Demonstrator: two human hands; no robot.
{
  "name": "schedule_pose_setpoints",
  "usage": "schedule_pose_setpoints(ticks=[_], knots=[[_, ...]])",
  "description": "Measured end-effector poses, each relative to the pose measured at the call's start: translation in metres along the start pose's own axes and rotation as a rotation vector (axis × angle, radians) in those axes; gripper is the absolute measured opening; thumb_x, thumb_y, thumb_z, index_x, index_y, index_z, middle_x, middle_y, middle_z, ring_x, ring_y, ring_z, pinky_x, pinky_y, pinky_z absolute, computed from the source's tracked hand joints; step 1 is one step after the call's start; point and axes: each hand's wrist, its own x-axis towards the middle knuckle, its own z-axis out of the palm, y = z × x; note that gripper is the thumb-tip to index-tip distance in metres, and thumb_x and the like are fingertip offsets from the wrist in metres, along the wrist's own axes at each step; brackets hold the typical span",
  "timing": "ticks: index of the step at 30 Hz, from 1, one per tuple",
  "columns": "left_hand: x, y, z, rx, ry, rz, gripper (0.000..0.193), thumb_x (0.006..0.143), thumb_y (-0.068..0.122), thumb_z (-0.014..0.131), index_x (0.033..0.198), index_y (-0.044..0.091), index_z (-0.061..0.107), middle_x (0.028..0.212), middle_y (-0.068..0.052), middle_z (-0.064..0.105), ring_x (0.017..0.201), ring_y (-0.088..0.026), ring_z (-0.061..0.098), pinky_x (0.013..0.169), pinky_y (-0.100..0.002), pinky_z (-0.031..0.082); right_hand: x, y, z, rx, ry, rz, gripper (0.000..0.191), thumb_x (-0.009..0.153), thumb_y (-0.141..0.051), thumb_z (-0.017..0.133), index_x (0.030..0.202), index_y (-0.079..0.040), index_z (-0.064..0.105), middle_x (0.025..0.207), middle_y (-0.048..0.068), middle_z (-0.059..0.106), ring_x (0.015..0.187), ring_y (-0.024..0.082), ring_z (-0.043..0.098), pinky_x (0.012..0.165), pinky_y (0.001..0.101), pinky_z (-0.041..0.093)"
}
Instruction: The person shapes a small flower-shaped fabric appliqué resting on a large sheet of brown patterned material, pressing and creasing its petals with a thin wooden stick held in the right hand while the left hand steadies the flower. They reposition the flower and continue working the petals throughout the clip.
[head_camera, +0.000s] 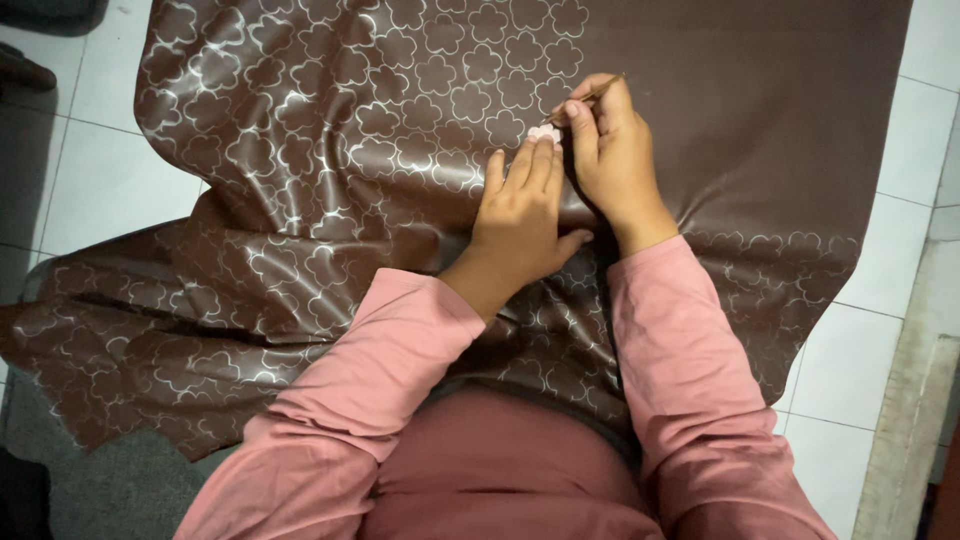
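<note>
Flower template (545, 132), under left fingertips (540, 148), beside pen (590, 95)

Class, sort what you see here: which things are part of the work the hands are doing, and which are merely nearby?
In use:
left hand pressing a small pink flower template
right hand holding a thin pen
brown sheet covered with traced flower outlines

Merely nearby:
white tiled floor
pale slab at right

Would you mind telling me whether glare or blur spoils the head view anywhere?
In the head view, sheen streaks the folds of the brown sheet; the left hand and right hand are sharp; the right hand's thin pen blurs slightly; shadow pools between the wrists.
</note>
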Motion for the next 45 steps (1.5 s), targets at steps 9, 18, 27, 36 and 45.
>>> schedule_pose_setpoints(ticks=[9,18,27,36,45], knots=[[-0.003,0.0,0.004,-0.038,0.022,-0.013,0.106,0.071,0.06,0.082,0.144,-0.009,0.047,0.147,-0.024,0.048,0.143,-0.035,0.04,0.117,-0.057,0.027,-0.002,0.0,0.002,-0.003,0.016,0.004,0.008,0.114,-0.002,0.053,0.121,0.0,0.051,0.105,0.011,0.073,0.098,0.015,0.073,0.088,0.0285,0.06],[0.0,-0.003,-0.002,0.039,0.021,0.029,0.107,0.069,0.062,0.081,0.142,-0.009,0.049,0.146,-0.024,0.05,0.14,-0.034,0.043,0.113,-0.054,0.031,-0.004,-0.01,0.002,-0.185,0.028,-0.072,0.007,0.112,-0.005,0.057,0.119,-0.002,0.055,0.103,0.012,0.075,0.096,0.021,0.076,0.083,0.0315,0.06],[0.005,-0.003,-0.005,0.128,-0.071,0.051,0.105,0.067,0.065,0.08,0.138,-0.007,0.053,0.147,-0.023,0.05,0.138,-0.033,0.043,0.11,-0.054,0.031,-0.004,-0.022,0.005,-0.318,0.038,-0.06,0.007,0.111,-0.01,0.061,0.116,-0.006,0.059,0.102,0.011,0.076,0.094,0.026,0.078,0.079,0.0342,0.06],[0.007,-0.008,-0.006,0.124,-0.07,0.095,0.104,0.067,0.065,0.08,0.134,-0.011,0.055,0.143,-0.027,0.052,0.134,-0.035,0.046,0.108,-0.052,0.034,-0.003,-0.023,0.006,-0.426,0.034,-0.167,0.006,0.109,-0.008,0.065,0.113,-0.007,0.06,0.102,0.01,0.076,0.095,0.028,0.076,0.08,0.0362,0.059],[0.01,-0.013,-0.005,0.014,0.003,0.099,0.101,0.066,0.061,0.083,0.13,-0.012,0.057,0.138,-0.028,0.057,0.13,-0.036,0.052,0.105,-0.05,0.036,-0.004,-0.021,0.01,-0.387,0.076,-0.066,0.005,0.11,-0.009,0.062,0.114,-0.007,0.059,0.101,0.009,0.077,0.092,0.025,0.078,0.077,0.0348,0.06]])
